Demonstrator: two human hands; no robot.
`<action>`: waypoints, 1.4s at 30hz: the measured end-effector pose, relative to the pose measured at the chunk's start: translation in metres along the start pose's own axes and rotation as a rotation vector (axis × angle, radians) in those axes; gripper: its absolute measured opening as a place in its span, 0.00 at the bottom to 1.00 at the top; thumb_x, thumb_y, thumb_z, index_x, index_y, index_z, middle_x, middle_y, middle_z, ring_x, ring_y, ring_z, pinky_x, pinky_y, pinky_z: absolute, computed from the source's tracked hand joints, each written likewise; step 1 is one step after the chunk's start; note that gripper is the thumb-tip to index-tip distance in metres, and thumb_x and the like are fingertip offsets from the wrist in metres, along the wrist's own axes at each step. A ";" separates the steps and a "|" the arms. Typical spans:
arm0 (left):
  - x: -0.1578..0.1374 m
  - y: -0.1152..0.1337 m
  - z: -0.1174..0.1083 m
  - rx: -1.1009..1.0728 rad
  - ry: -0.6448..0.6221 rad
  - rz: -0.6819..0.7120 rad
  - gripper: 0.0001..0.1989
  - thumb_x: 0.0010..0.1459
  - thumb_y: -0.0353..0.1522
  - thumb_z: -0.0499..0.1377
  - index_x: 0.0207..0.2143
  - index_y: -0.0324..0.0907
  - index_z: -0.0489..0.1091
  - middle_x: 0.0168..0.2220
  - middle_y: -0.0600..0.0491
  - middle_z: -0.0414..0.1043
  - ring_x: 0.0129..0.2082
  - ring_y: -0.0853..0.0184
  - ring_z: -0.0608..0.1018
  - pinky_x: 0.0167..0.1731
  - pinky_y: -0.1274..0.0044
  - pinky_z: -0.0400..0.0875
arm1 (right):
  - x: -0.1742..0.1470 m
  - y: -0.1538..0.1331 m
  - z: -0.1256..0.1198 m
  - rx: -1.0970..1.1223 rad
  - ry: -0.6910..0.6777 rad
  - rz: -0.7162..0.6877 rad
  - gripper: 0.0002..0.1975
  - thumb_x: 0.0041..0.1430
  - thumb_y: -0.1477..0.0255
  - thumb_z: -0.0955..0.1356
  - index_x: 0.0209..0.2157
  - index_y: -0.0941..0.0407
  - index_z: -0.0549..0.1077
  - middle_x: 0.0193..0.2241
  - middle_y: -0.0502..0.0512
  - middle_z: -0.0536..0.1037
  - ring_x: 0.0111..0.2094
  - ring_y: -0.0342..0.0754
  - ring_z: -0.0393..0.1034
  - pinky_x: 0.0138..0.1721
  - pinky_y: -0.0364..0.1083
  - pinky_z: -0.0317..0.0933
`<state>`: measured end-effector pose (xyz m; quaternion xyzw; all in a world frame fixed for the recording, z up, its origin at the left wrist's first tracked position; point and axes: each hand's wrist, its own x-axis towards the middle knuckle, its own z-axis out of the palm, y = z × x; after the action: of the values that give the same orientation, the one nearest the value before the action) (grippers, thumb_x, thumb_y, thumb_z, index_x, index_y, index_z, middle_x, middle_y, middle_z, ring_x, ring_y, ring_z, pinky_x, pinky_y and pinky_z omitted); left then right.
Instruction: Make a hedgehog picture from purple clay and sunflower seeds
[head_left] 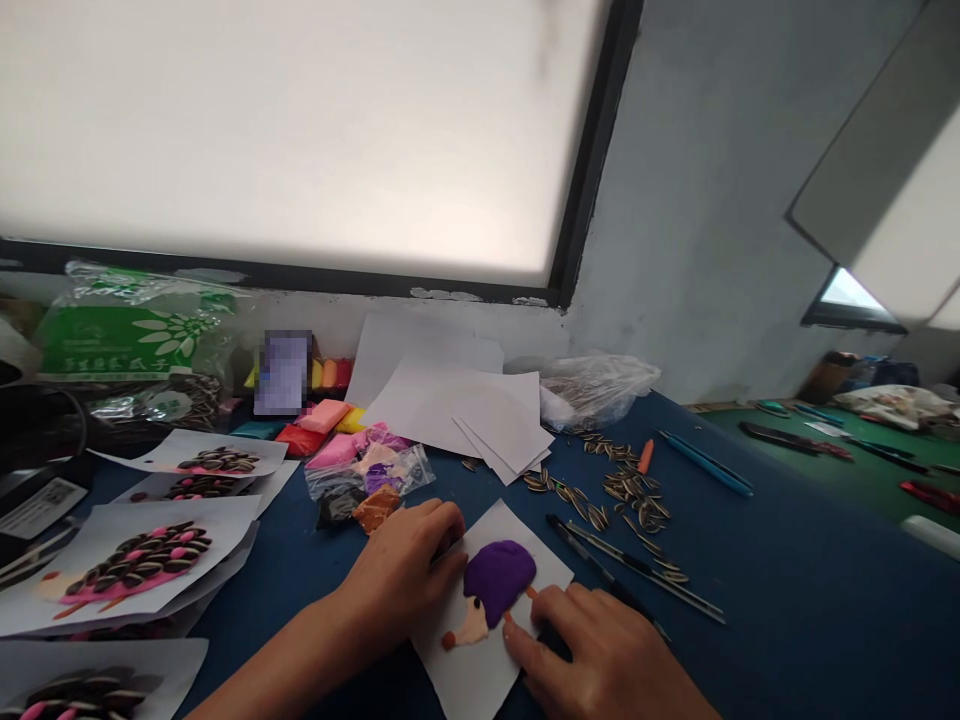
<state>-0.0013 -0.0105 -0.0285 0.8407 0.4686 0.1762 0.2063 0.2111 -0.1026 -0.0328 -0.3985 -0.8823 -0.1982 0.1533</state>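
Note:
A white sheet of paper (466, 690) lies at an angle on the table, bearing a clay hedgehog. Its back is a domed purple clay piece (501, 578); the face (472, 626) is cream clay with a dark eye and a brown nose (448, 641). Two short orange clay legs (531, 593) stick out on the lower right. My left hand (416, 555) rests with curled fingers on the sheet's left edge, thumb beside the purple clay. At the right, the thumb and forefinger of my right hand (600, 645) are apart, their tips by the legs.
Finished seed hedgehog cards (176, 600) are stacked at left. Bagged clay (375, 470) and blank paper sheets (450, 400) lie behind my hands. Sunflower seeds (634, 490), pens (600, 565), blue tweezers (705, 462) lie at right. A green seed bag (127, 340) stands against the wall.

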 end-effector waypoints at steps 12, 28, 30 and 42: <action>0.000 0.000 -0.002 0.000 -0.021 -0.006 0.02 0.58 0.30 0.55 0.33 0.43 0.68 0.32 0.53 0.71 0.33 0.63 0.73 0.30 0.74 0.60 | -0.001 0.006 -0.005 0.100 -0.089 0.007 0.11 0.62 0.75 0.65 0.45 0.51 0.72 0.32 0.53 0.75 0.27 0.47 0.67 0.25 0.44 0.56; 0.001 -0.002 0.002 0.008 0.009 0.010 0.02 0.57 0.29 0.56 0.33 0.43 0.67 0.31 0.54 0.71 0.32 0.63 0.72 0.30 0.74 0.59 | 0.002 0.006 -0.005 0.154 -0.182 0.042 0.15 0.57 0.76 0.67 0.46 0.53 0.71 0.36 0.54 0.75 0.31 0.49 0.68 0.27 0.44 0.58; 0.001 -0.002 0.002 0.015 0.009 0.012 0.02 0.57 0.29 0.56 0.33 0.43 0.68 0.32 0.54 0.71 0.32 0.63 0.72 0.30 0.74 0.60 | 0.003 0.005 -0.007 0.151 -0.188 0.048 0.15 0.56 0.77 0.67 0.46 0.53 0.71 0.36 0.54 0.75 0.31 0.49 0.69 0.27 0.44 0.58; -0.001 -0.001 0.002 0.048 -0.008 -0.011 0.02 0.58 0.29 0.56 0.34 0.44 0.68 0.33 0.53 0.72 0.33 0.63 0.73 0.30 0.74 0.60 | 0.000 0.010 -0.003 0.194 -0.209 0.023 0.17 0.55 0.79 0.67 0.47 0.54 0.71 0.38 0.56 0.75 0.32 0.50 0.69 0.27 0.44 0.59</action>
<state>-0.0013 -0.0110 -0.0308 0.8434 0.4765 0.1606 0.1891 0.2190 -0.0985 -0.0281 -0.4103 -0.9038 -0.0676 0.1009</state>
